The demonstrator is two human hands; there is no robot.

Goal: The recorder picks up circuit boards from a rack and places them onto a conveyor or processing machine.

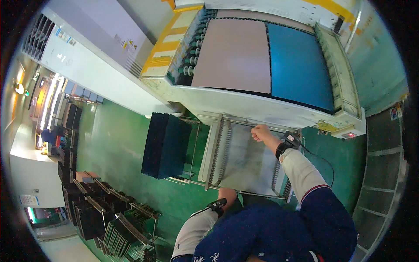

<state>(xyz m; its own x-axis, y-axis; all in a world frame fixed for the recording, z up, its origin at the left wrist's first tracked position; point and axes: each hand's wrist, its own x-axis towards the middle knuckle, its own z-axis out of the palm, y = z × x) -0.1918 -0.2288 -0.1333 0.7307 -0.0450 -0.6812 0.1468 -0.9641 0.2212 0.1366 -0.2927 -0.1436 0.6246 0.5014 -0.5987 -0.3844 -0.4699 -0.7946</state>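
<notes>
Partly hidden left hand (227, 193), rack (244, 159), right hand (260, 132) gripping

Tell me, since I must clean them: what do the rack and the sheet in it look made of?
The rack looks like bare metal: thin silvery bars with toothed slots. The sheet, gripped by the right hand, seems a pale grey matte board; the material is unclear.

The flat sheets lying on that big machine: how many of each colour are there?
Pinkish copper-coloured sheet: 1
Blue sheet: 1
Total: 2
</notes>
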